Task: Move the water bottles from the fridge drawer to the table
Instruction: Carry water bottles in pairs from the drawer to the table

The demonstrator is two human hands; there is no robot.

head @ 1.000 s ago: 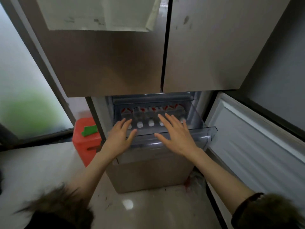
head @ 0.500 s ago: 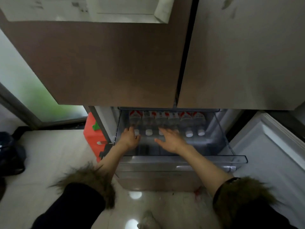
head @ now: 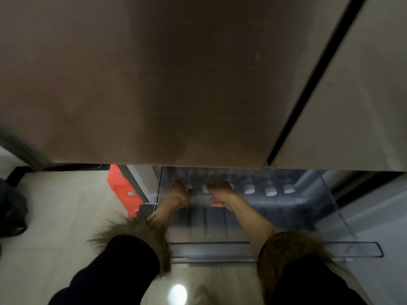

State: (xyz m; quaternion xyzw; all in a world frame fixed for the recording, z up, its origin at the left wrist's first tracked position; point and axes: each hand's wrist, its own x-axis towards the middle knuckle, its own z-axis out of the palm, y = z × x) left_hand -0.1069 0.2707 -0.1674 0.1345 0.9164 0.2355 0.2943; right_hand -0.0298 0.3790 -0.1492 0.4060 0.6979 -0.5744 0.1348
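Several water bottles lie in a row at the back of the pulled-out clear fridge drawer (head: 352, 249). Three white caps (head: 270, 191) show at the right, and the bodies run under the upper fridge door. My left hand (head: 179, 194) curls around the leftmost bottle (head: 189, 187) near its cap. My right hand (head: 220, 192) rests over the bottles (head: 206, 189) beside it, thumb spread toward me. The door edge hides its fingertips, so its grip is unclear.
The brown upper fridge doors (head: 176, 84) fill the top of the view and overhang the drawer. A red box (head: 120, 188) stands on the floor left of the fridge. The lower door (head: 385, 227) hangs open at right. A dark bag (head: 11, 208) lies far left.
I have leaned in closer above the drawer. Both hands have reached further back onto the bottles. The left hand has closed on the leftmost one, and the labels are now hidden under the door.
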